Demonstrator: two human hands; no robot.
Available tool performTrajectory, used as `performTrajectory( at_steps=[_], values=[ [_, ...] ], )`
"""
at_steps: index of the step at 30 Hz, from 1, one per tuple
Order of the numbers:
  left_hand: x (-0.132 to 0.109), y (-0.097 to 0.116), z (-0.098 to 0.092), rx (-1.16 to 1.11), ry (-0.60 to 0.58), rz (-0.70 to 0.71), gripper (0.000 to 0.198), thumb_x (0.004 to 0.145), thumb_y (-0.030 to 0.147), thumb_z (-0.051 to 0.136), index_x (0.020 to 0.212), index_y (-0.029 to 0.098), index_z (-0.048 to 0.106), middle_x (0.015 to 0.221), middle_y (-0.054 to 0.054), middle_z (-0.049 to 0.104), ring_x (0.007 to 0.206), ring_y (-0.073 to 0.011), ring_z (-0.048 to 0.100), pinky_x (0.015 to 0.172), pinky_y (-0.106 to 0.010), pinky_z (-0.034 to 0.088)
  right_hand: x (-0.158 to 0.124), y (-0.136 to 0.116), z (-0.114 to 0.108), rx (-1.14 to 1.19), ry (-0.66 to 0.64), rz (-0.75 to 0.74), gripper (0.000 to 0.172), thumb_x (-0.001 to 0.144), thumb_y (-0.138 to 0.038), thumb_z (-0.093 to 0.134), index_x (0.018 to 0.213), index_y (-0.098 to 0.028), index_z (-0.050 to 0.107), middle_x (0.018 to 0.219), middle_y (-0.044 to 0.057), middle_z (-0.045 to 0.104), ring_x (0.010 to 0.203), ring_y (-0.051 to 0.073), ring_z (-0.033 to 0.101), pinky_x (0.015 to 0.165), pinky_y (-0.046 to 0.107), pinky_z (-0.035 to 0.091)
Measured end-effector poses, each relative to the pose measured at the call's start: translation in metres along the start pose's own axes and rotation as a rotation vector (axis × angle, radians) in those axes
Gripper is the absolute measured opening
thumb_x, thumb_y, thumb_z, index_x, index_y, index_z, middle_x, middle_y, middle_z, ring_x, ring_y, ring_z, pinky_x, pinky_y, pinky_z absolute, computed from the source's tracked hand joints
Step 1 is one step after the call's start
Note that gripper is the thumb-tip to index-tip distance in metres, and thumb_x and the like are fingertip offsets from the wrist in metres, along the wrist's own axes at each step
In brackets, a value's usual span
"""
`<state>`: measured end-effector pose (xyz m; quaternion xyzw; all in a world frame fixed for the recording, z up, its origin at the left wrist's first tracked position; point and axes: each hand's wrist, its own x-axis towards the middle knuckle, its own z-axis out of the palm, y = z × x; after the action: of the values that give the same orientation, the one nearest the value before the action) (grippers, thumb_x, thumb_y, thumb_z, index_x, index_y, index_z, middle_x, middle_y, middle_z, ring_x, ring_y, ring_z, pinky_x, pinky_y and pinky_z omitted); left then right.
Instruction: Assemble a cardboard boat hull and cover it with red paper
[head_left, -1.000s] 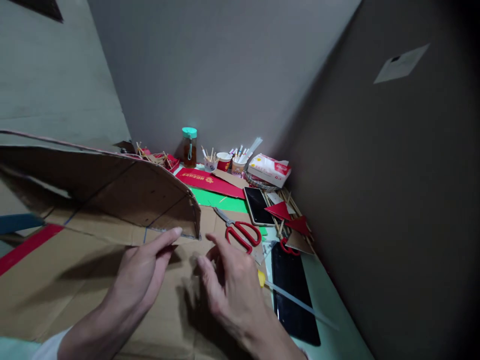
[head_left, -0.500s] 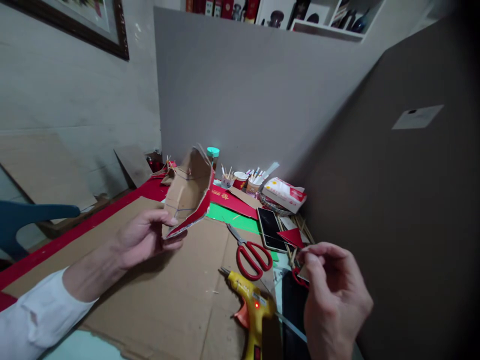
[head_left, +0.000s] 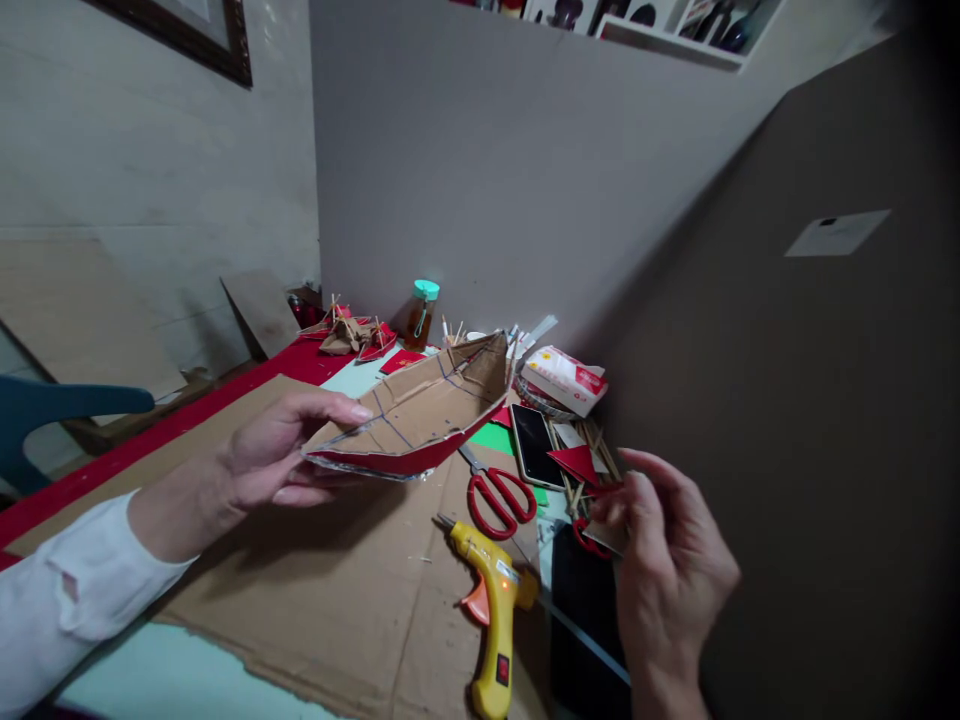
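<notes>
My left hand [head_left: 285, 450] grips one end of a cardboard boat [head_left: 420, 400], thumb inside and fingers beneath. The boat has a bare brown inside with blue pen lines and red outer sides; its far tip points right. At the right, my right hand [head_left: 667, 560] hovers with thumb and index finger apart and the other fingers curled; I see nothing between the thumb and index. A glue gun [head_left: 491, 610] with a small lit light lies between the hands. Red-handled scissors [head_left: 501, 500] lie just beyond it, partly behind the boat.
A phone [head_left: 536, 445], sticks [head_left: 596, 445] and a red paper triangle [head_left: 576, 463] lie at the right. Behind stand a tissue pack [head_left: 564, 378] and a bottle [head_left: 420, 318]. Small red boats [head_left: 375, 342] sit at the far left. Cardboard [head_left: 337, 610] covers the near table.
My left hand has turned the boat from steeply tilted to nearly level, its far end swinging right. My right thumb and index finger have parted. The view has tipped slightly downward.
</notes>
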<state>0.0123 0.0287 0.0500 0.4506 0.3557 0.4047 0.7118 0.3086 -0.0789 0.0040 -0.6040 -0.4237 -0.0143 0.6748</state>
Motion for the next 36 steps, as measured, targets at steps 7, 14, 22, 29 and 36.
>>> performTrajectory(
  at_steps=[7,14,22,29,36],
  values=[
    [-0.005,0.003,0.007,-0.035,-0.159,-0.267,0.025,0.077,0.029,0.060,0.071,0.008,0.071,0.039,0.002,0.054,0.027,-0.0044,0.038,0.033,-0.012,0.021,-0.007,-0.055,0.011,-0.181,-0.424,-0.790,0.034,0.095,-0.016,0.068,0.128,-0.019,0.062,0.127,0.010,0.069,0.126,0.026,0.058,0.108,0.044,0.047],
    [-0.004,0.013,0.008,0.017,-0.222,-0.195,0.040,0.073,0.052,0.077,0.074,0.011,0.077,0.045,-0.005,0.059,0.032,-0.0136,0.044,0.028,-0.024,0.039,-0.019,-0.084,0.043,-0.129,-0.801,-0.720,0.018,0.099,-0.007,0.052,0.103,-0.018,0.065,0.092,0.004,0.069,0.082,0.018,0.058,0.077,0.035,0.046],
    [-0.021,-0.002,0.017,0.199,0.060,0.513,0.054,0.078,0.051,0.083,0.129,0.035,0.073,0.142,-0.003,0.066,0.130,-0.0297,0.060,0.104,-0.028,0.052,-0.032,-0.090,0.060,0.486,-0.814,0.196,0.016,0.094,-0.036,0.072,0.095,-0.020,0.071,0.087,0.002,0.072,0.072,0.011,0.063,0.060,0.019,0.049],
    [-0.025,0.004,0.013,0.144,-0.008,0.389,0.033,0.062,0.032,0.094,0.088,0.024,0.076,0.076,0.001,0.069,0.073,-0.0153,0.062,0.065,-0.019,0.051,-0.057,-0.077,0.071,0.783,-0.877,0.453,0.021,0.090,-0.037,0.078,0.105,-0.023,0.074,0.086,0.000,0.071,0.073,0.010,0.065,0.065,0.016,0.054],
    [-0.021,-0.003,0.008,0.083,-0.230,0.108,0.027,0.072,0.036,0.090,0.079,0.020,0.070,0.071,0.003,0.060,0.063,-0.0106,0.053,0.057,-0.016,0.046,-0.059,-0.085,0.073,0.682,-0.886,0.663,0.034,0.084,-0.048,0.083,0.098,-0.019,0.073,0.085,0.001,0.070,0.073,0.009,0.058,0.066,0.016,0.048]
  ],
)
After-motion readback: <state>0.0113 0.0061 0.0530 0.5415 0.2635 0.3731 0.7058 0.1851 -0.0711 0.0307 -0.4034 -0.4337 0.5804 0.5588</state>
